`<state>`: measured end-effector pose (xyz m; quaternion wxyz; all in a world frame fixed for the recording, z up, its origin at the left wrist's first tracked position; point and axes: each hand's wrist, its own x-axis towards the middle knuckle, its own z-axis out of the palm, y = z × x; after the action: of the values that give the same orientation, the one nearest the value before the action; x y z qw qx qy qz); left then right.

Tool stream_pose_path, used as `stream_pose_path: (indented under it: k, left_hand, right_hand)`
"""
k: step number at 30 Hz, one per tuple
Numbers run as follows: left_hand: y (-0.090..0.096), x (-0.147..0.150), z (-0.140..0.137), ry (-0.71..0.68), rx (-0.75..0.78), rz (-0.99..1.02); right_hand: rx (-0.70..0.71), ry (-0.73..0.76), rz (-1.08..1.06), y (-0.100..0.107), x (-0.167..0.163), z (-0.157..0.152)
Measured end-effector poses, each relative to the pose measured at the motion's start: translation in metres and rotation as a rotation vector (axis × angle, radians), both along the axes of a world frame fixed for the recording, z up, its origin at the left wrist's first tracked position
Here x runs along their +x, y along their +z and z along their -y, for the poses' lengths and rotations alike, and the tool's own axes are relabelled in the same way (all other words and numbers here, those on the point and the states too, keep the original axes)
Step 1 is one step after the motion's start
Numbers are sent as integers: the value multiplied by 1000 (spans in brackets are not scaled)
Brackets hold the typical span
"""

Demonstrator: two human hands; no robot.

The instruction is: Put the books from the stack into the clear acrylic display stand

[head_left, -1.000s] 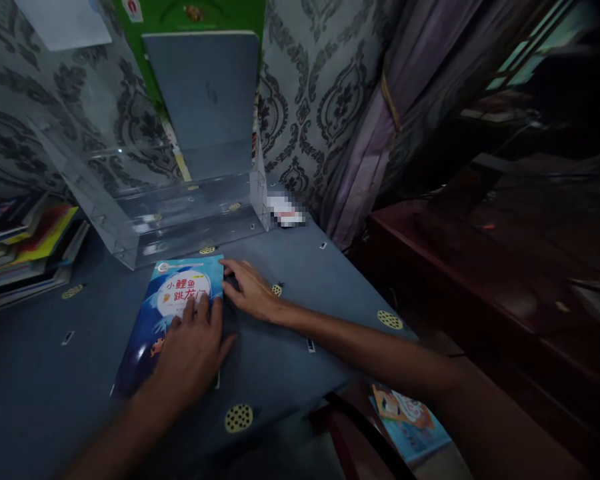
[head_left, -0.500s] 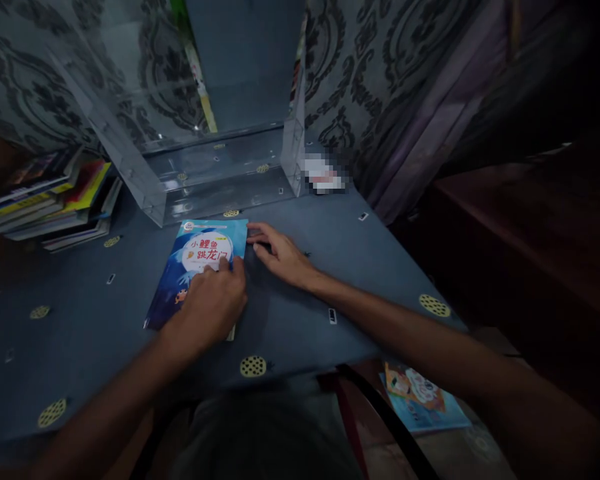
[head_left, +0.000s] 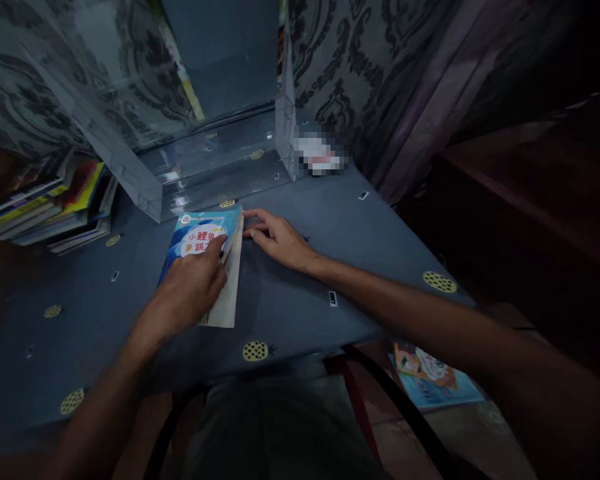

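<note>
Blue book (head_left: 193,233) lies on the bench (head_left: 285,320), just in front of the clear stand (head_left: 286,140). Its cover (head_left: 203,223) is bent up along the right side, so the pale pages (head_left: 231,290) show. The left hand (head_left: 187,290) is on the book, on the side away from the stand. One finger bends over the cover and the thumb is by the lifted edge, so it seems to be pinching the cover, though some fingers are hidden. The right hand (head_left: 283,243) is in front of the stand's right end. Its fingers are a bit bent and apart, with nothing held, and the tips are at the book's top right corner. A pile of books (head_left: 45,203) sits left of the stand.

If the left hand pulls too hard, the thin cover could crease or rip. If its finger slips, the cover could flop flat. The right hand's touch looks light, so a tug could make the book turn. A push could bump it into the stand.
</note>
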<state>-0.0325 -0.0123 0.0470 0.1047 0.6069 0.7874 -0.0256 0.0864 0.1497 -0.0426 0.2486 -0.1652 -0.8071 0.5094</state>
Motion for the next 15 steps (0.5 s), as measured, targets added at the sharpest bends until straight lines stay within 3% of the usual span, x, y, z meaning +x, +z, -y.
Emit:
stream_pose_path:
  k: [8, 15]
  left_hand:
    - [-6, 21, 2, 80, -42, -154]
    - [-9, -27, 17, 379, 57, -291]
  right_hand:
    - [24, 9, 19, 0, 0, 1]
    - [32, 2, 43, 1, 2, 6]
